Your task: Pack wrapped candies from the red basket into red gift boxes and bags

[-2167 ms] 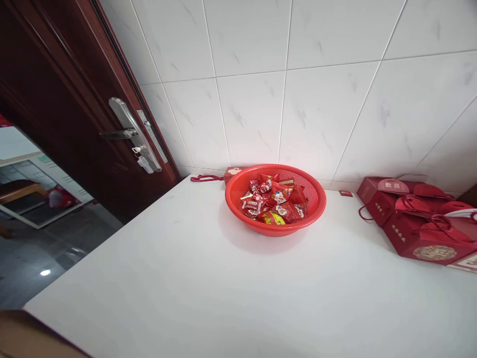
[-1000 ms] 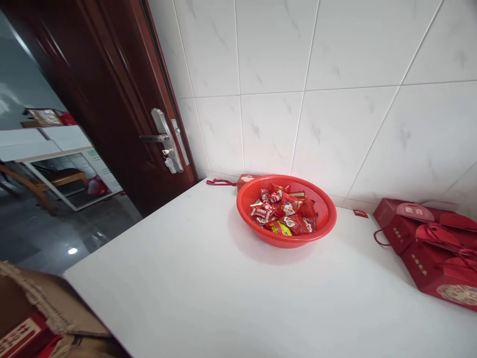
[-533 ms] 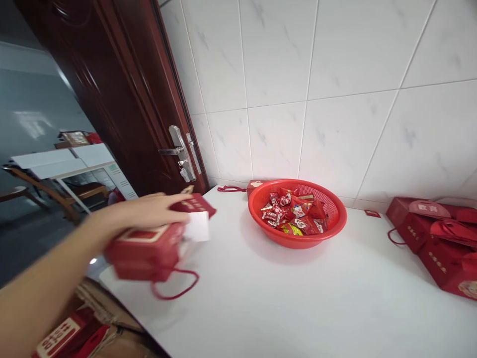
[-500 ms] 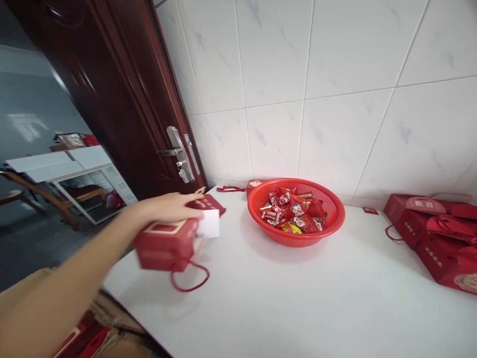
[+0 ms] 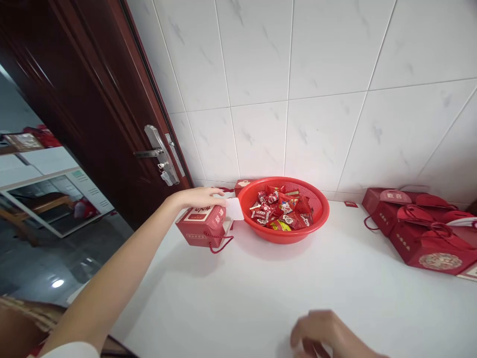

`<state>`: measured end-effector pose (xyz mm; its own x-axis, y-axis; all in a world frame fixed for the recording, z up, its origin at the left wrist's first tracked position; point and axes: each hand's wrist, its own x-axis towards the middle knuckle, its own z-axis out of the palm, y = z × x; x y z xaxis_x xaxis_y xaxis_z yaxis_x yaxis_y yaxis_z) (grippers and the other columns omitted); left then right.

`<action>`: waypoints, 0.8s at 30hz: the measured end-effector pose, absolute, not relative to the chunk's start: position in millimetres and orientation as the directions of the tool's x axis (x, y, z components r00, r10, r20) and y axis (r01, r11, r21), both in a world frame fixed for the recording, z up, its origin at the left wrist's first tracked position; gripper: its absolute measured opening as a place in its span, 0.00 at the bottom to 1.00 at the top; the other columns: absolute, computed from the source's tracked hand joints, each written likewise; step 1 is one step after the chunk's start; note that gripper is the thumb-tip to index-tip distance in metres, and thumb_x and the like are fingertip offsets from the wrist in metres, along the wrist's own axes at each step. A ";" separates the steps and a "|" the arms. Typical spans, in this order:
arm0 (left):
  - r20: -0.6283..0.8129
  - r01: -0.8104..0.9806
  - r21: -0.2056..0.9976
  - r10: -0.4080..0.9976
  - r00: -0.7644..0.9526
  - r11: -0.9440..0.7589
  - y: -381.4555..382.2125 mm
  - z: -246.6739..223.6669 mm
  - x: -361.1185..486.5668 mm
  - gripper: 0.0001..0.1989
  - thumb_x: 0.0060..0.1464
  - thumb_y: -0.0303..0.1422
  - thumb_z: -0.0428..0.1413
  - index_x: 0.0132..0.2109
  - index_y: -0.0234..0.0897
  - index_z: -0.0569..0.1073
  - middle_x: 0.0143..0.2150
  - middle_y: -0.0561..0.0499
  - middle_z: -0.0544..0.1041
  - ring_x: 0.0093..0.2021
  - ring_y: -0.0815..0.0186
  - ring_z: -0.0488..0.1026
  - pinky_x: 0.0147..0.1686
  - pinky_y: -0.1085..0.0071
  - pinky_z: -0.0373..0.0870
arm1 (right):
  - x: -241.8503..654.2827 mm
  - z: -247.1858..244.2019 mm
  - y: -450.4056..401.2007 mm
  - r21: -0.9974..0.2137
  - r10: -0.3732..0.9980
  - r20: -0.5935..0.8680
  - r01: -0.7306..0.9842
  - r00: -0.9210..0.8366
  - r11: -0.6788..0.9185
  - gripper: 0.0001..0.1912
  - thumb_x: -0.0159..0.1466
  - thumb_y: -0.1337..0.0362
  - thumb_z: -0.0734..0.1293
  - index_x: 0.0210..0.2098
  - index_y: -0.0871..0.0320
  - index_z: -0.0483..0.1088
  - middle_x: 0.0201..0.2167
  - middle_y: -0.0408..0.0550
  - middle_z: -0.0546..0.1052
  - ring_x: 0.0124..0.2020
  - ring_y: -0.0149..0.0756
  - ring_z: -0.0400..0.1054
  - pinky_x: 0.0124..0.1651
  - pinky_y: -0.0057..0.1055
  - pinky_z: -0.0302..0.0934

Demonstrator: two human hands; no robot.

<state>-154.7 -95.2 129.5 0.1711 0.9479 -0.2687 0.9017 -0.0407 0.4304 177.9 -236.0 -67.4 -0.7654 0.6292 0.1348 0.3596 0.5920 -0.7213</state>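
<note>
My left hand (image 5: 204,197) grips a red gift box (image 5: 203,231) from above and behind. The box is tilted, with an unfolded white-lined flap and a red cord handle on its right side. Just right of it, a red plastic basket (image 5: 285,236) holds several wrapped candies (image 5: 281,206). At the bottom of the view my right hand (image 5: 316,335) hangs over the white table, slightly blurred, fingers bent and apart, with nothing visible in them.
Several red gift boxes (image 5: 421,228) stand at the right against the tiled wall (image 5: 257,134). A small red packet (image 5: 350,204) lies by the wall. Behind the basket sits another red box (image 5: 242,186). A brown door (image 5: 112,99) with keys in its lock is on the left.
My left hand has brought the gift box to the right, close to the basket. My right hand has come into view at the bottom. The view has turned slightly right.
</note>
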 end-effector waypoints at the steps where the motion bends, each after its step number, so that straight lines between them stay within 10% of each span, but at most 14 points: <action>1: -0.318 0.909 0.416 0.931 0.179 -0.032 -99.4 132.1 -148.2 0.32 0.53 0.52 0.58 0.59 0.39 0.72 0.57 0.44 0.77 0.48 0.55 0.77 0.39 0.70 0.73 | 174.9 -52.3 -228.0 -0.710 0.683 0.180 0.387 -0.708 0.588 0.11 0.69 0.60 0.64 0.44 0.56 0.76 0.30 0.46 0.79 0.28 0.31 0.71 0.38 0.28 0.67; 6: -0.194 0.766 0.573 0.860 0.471 -0.290 -124.0 115.8 -100.4 0.33 0.54 0.50 0.58 0.64 0.42 0.67 0.59 0.44 0.74 0.49 0.56 0.76 0.43 0.68 0.73 | 158.6 28.5 -200.1 -0.627 0.641 0.353 0.336 -0.681 0.702 0.24 0.72 0.54 0.60 0.66 0.54 0.62 0.43 0.51 0.79 0.33 0.32 0.71 0.38 0.30 0.66; 11: -0.017 0.434 0.842 0.789 0.614 -0.320 -131.4 68.8 -74.5 0.27 0.56 0.45 0.57 0.59 0.39 0.68 0.61 0.43 0.70 0.60 0.55 0.69 0.55 0.62 0.70 | 161.6 57.1 -199.0 -0.653 0.743 0.245 0.460 -0.623 0.602 0.18 0.73 0.53 0.59 0.38 0.56 0.75 0.32 0.47 0.79 0.26 0.31 0.69 0.30 0.28 0.62; 15: -0.016 0.373 0.890 0.799 0.601 -0.263 -136.0 36.8 -75.2 0.27 0.58 0.42 0.57 0.62 0.42 0.65 0.61 0.43 0.70 0.58 0.57 0.71 0.56 0.59 0.70 | 177.7 57.1 -203.7 -0.720 0.808 0.140 0.502 -0.572 0.480 0.08 0.67 0.62 0.64 0.35 0.55 0.74 0.27 0.44 0.77 0.25 0.31 0.69 0.29 0.27 0.64; 24: 0.575 0.413 0.386 0.565 0.591 -0.825 -182.9 23.2 -55.0 0.09 0.62 0.30 0.52 0.41 0.39 0.78 0.46 0.46 0.77 0.44 0.63 0.73 0.47 0.64 0.71 | 189.2 36.5 -185.6 -0.796 0.842 -0.047 0.529 -0.538 0.294 0.06 0.61 0.68 0.63 0.30 0.57 0.72 0.29 0.44 0.78 0.29 0.32 0.70 0.31 0.28 0.64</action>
<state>-55.0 -182.9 23.2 0.5914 0.5652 0.5752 0.4132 -0.8249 0.3857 189.2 -185.6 36.5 -0.5381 0.8415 -0.0472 0.5292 0.2938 -0.7960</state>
